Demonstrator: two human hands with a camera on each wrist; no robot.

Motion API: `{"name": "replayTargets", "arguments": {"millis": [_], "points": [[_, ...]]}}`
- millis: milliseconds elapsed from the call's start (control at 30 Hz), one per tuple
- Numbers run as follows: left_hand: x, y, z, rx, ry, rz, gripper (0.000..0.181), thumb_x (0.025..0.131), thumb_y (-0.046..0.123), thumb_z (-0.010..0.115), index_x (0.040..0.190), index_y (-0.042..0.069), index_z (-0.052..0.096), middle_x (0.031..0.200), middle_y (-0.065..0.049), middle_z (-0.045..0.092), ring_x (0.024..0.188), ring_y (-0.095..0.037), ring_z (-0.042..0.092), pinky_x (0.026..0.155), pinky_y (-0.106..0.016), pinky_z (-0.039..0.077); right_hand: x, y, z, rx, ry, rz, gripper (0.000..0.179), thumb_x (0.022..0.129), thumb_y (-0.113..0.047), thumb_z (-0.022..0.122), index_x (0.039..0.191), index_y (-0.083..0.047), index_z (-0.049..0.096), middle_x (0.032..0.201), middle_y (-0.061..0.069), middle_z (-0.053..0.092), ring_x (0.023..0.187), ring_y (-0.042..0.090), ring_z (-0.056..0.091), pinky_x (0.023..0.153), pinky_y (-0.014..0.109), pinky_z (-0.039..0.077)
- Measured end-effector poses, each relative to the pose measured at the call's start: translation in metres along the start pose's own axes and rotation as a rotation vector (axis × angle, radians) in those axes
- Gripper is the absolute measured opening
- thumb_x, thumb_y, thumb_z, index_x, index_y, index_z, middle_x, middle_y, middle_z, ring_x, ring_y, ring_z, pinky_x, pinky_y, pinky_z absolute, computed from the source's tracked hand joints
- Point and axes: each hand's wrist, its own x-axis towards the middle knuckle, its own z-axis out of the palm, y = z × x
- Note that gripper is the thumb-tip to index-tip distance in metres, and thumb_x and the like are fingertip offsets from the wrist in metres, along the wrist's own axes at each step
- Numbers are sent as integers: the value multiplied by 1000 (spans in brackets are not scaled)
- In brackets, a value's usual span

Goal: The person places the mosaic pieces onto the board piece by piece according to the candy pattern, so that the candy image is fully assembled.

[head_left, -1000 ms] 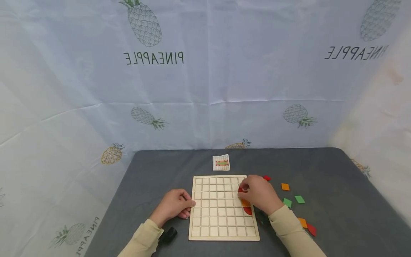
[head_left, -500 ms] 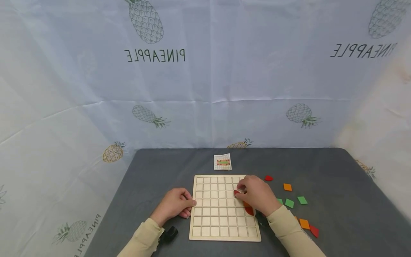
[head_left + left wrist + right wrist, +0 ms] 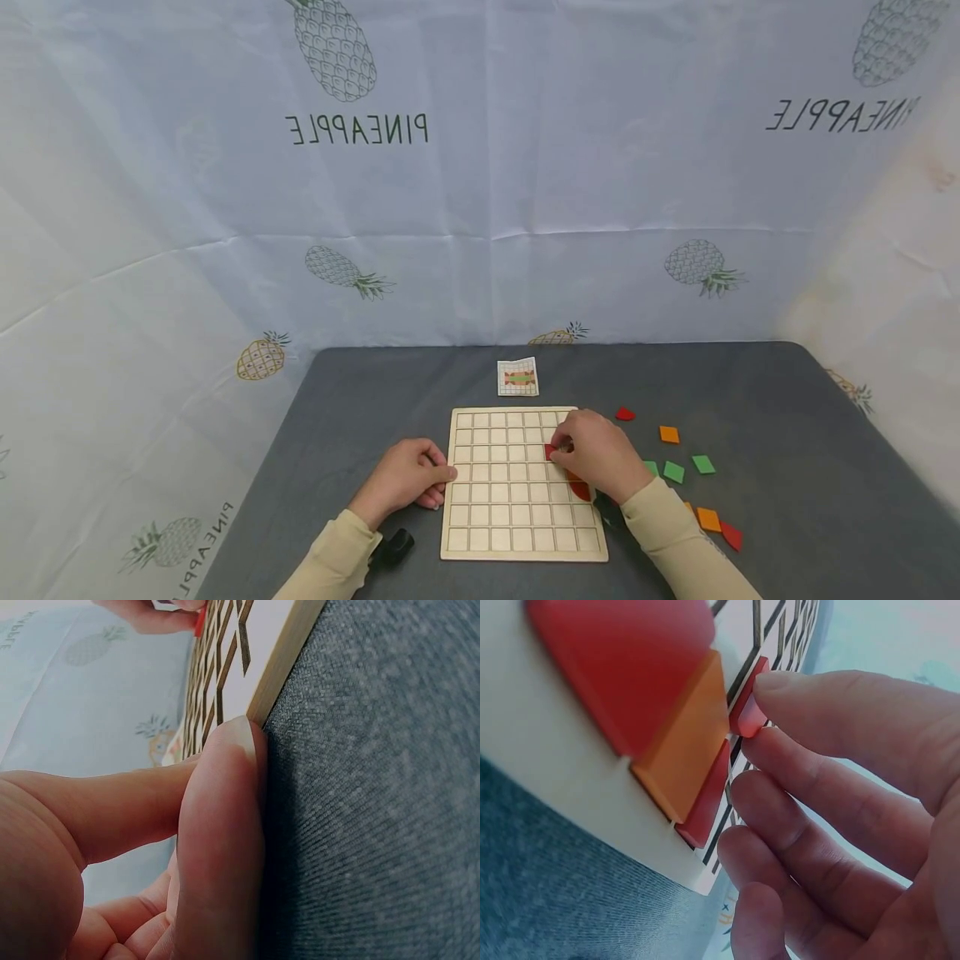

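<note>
A pale wooden grid board (image 3: pixel 522 540) lies on the dark table. At its left edge, my left hand (image 3: pixel 403 475) grips the rim with thumb (image 3: pixel 221 825) and index finger; the other fingers curl below. Over the board's right side, my right hand (image 3: pixel 600 454) pinches a small red tile (image 3: pixel 750 712) between thumb and index finger, right at the grid. Beside that hand, a larger red tile (image 3: pixel 622 667), an orange tile (image 3: pixel 684 746) and another red tile (image 3: pixel 709 806) sit in a row along the board's right edge. In the head view my right hand partly hides this row.
Loose orange tiles (image 3: pixel 669 434), green tiles (image 3: pixel 673 472) and red tiles (image 3: pixel 731 536) lie right of the board. A printed pattern card (image 3: pixel 517 377) is behind it. A pineapple-print cloth (image 3: pixel 487 192) hangs at the table's back edge.
My right hand has shifted slightly left with the red tile, from the column at the right edge to the cell beside it. My left hand stays at the board's edge.
</note>
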Motion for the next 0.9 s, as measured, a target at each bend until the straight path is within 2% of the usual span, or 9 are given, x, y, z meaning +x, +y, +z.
{"name": "replayTargets", "arguments": {"millis": [633,767,900], "points": [[-3,1,-1,12,18,-7,23,94,19,86,98,4,69,76,-9,72,59,-14,72,56,-35,65,0,3,-4,16,-21,-3,13,89,-20,90,81,-22,80,81,-10,65,79,8,54,66,28,54],[-2,1,-1,13,21,-2,23,94,20,86,99,5,69,76,-9,73,60,-15,72,56,-35,65,-1,15,-16,3,-1,-4,8,90,-21,89,87,-20,82,85,-7,68,79,10,57,68,30,56],[-3,1,0,12,18,-8,23,94,20,86,98,5,69,76,-9,73,60,-15,72,56,-34,65,-9,44,-37,14,-1,7,10,91,-22,88,98,-16,84,96,-3,72,89,15,68,79,40,63]]}}
